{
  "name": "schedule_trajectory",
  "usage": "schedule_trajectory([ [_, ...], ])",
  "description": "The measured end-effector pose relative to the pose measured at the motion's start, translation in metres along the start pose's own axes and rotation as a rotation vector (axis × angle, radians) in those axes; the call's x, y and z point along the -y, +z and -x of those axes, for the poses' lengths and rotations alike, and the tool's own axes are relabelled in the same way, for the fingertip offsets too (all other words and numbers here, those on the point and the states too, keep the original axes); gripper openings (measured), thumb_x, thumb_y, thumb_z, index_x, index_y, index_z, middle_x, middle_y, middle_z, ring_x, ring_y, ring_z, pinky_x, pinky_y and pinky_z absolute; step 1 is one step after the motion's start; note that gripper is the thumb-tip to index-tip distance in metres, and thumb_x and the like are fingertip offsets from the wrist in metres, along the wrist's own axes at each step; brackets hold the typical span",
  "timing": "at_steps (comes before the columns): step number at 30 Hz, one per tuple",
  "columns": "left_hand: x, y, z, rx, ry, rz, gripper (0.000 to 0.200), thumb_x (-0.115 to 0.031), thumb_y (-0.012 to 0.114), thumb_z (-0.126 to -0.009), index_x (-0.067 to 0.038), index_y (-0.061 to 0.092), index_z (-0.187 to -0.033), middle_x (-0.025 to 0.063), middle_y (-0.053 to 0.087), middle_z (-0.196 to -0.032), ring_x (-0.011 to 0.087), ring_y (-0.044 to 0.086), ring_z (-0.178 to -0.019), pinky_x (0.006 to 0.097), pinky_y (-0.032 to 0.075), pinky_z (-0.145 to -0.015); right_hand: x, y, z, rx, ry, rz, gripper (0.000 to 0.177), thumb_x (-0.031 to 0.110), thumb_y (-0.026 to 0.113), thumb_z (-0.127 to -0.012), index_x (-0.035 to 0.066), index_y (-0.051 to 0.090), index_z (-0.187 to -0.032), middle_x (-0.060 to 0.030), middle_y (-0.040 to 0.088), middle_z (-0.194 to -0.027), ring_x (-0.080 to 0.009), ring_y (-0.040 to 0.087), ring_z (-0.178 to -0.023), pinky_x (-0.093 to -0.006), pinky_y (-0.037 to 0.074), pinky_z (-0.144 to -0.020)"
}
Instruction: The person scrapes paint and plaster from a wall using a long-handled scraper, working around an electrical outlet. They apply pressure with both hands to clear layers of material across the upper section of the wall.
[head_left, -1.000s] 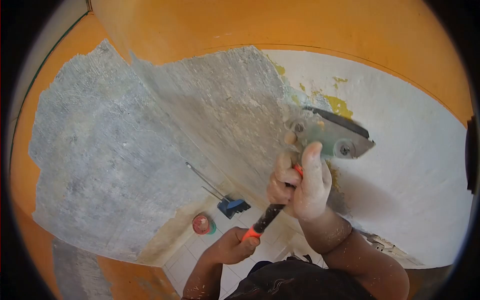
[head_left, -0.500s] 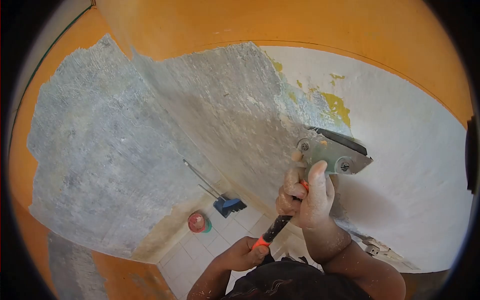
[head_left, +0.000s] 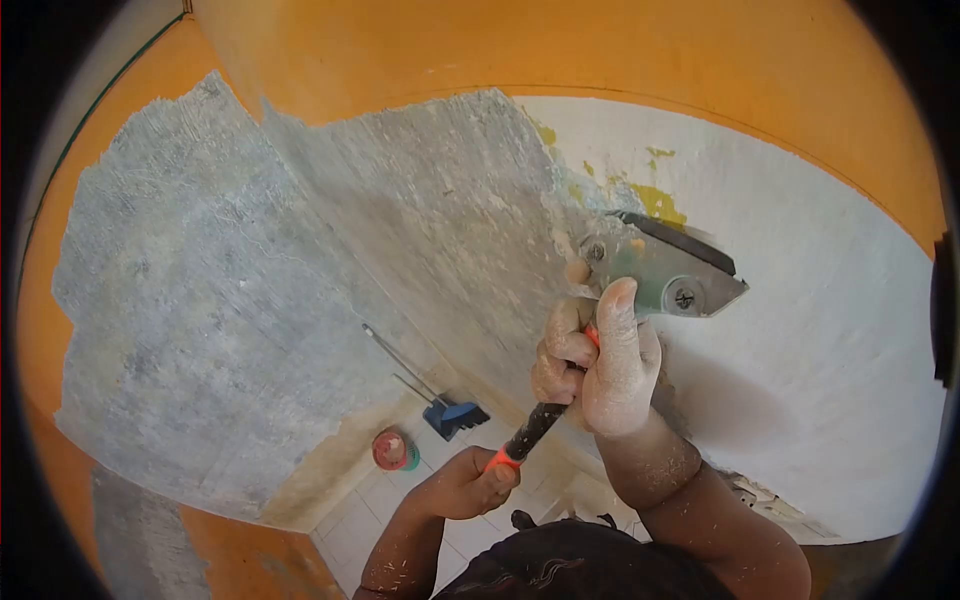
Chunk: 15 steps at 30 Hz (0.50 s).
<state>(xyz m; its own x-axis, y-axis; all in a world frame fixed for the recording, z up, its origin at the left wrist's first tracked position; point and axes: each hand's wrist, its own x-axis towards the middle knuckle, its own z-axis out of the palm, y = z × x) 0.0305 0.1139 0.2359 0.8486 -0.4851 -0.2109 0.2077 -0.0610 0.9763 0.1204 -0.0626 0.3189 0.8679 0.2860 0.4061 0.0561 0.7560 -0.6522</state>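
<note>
I hold a wall scraper (head_left: 664,268) with a wide metal head and a black and orange handle. Its blade edge presses on the white painted wall (head_left: 820,300) beside a yellow patch (head_left: 655,202). My right hand (head_left: 610,360), dusted white, grips the handle just below the head, thumb up against the metal plate. My left hand (head_left: 462,485) grips the orange end of the handle lower down. To the left of the blade the paint is gone and bare grey plaster (head_left: 300,280) shows.
Orange paint (head_left: 600,50) borders the scraped area above and at the left. Far below lie a tiled floor (head_left: 420,495), a blue dustpan with a long handle (head_left: 452,412) and a small red and green container (head_left: 394,450). Debris lies at the lower right.
The scraper went down the wall half a second ago, then came back up toward the yellow patch. Both hands moved with it. The yellow patch looks smaller than a second ago.
</note>
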Motion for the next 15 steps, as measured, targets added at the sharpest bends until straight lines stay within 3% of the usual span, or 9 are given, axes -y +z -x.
schedule_trajectory([
  [3,0.007,0.007,0.001,-0.079,0.006,-0.105,0.053,-0.053,0.046,-0.088,-0.007,0.043,-0.064,-0.0004,0.04,-0.053,0.0085,0.037,-0.042,0.0227,0.03,-0.039,-0.008,-0.008,0.005,0.0,0.001,-0.139,0.047,0.055,0.03,-0.092,0.012,0.041,-0.109,0.0041,0.022,-0.051,-0.0076,0.021,-0.034,-0.025,0.022,-0.035],
  [4,0.015,0.011,0.004,-0.059,-0.01,-0.072,0.054,-0.054,0.045,-0.088,-0.006,0.043,-0.064,-0.0004,0.04,-0.053,0.0084,0.037,-0.042,0.0227,0.03,-0.039,-0.007,-0.006,0.013,-0.094,0.022,-0.092,0.049,0.056,0.028,-0.092,0.01,0.044,-0.087,0.004,0.021,-0.049,-0.0076,0.022,-0.034,-0.0247,0.022,-0.035],
  [5,0.021,0.014,0.004,-0.039,-0.023,-0.036,0.055,-0.055,0.044,-0.088,-0.006,0.043,-0.064,-0.0004,0.041,-0.053,0.0083,0.037,-0.042,0.0227,0.03,-0.039,-0.004,-0.004,0.012,-0.087,0.017,-0.088,0.049,0.056,0.028,-0.092,0.01,0.044,-0.087,0.004,0.021,-0.049,-0.0076,0.022,-0.034,-0.0247,0.022,-0.035],
  [8,0.011,0.011,-0.001,-0.023,-0.02,-0.011,0.055,-0.056,0.044,-0.087,-0.006,0.043,-0.065,-0.0011,0.04,-0.052,0.008,0.037,-0.042,0.0224,0.03,-0.039,0.002,0.0,0.006,-0.07,0.052,0.028,0.055,0.059,0.024,-0.091,0.012,0.033,-0.062,0.0031,0.021,-0.046,-0.009,0.021,-0.034,-0.0253,0.021,-0.035],
  [9,0.002,0.007,-0.004,-0.025,-0.002,-0.008,0.055,-0.056,0.044,-0.087,-0.006,0.043,-0.065,-0.0012,0.04,-0.052,0.0079,0.037,-0.042,0.0224,0.029,-0.038,0.005,-0.001,0.002,-0.08,0.059,0.03,0.055,0.059,0.024,-0.091,0.012,0.033,-0.062,0.0031,0.021,-0.046,-0.009,0.021,-0.034,-0.0253,0.021,-0.035],
  [10,-0.009,0.006,-0.004,-0.02,0.017,-0.016,0.054,-0.056,0.045,-0.087,-0.006,0.043,-0.066,-0.001,0.04,-0.052,0.0076,0.036,-0.042,0.0225,0.029,-0.038,0.009,-0.001,-0.004,-0.007,0.066,-0.072,0.039,0.049,0.031,-0.093,0.011,0.035,-0.087,0.0023,0.028,-0.051,-0.0085,0.027,-0.036,-0.0249,0.025,-0.036],
  [11,-0.009,0.006,-0.004,-0.015,0.019,-0.021,0.054,-0.056,0.045,-0.087,-0.006,0.043,-0.066,-0.001,0.04,-0.052,0.0076,0.036,-0.042,0.0225,0.029,-0.038,0.012,-0.001,-0.007,0.07,0.067,-0.173,0.033,0.038,0.037,-0.096,0.009,0.036,-0.111,0.0016,0.035,-0.056,-0.0081,0.032,-0.039,-0.0245,0.028,-0.037],
  [13,-0.001,0.008,-0.001,-0.056,0.032,-0.076,0.053,-0.055,0.045,-0.088,-0.007,0.043,-0.066,-0.001,0.04,-0.052,0.0076,0.036,-0.042,0.0226,0.029,-0.039,0.002,-0.006,0.0,0.139,0.028,-0.187,0.036,0.041,0.039,-0.095,0.008,0.037,-0.109,0.0021,0.033,-0.054,-0.0079,0.032,-0.039,-0.0243,0.028,-0.037],
  [15,0.015,0.015,0.002,-0.033,-0.005,-0.067,0.054,-0.055,0.044,-0.088,-0.007,0.044,-0.066,-0.001,0.04,-0.053,0.008,0.038,-0.044,0.0227,0.03,-0.04,-0.003,-0.002,0.013,-0.126,0.046,-0.033,0.049,0.057,0.029,-0.091,0.011,0.044,-0.098,0.0047,0.022,-0.048,-0.0074,0.023,-0.035,-0.0235,0.021,-0.036],
])
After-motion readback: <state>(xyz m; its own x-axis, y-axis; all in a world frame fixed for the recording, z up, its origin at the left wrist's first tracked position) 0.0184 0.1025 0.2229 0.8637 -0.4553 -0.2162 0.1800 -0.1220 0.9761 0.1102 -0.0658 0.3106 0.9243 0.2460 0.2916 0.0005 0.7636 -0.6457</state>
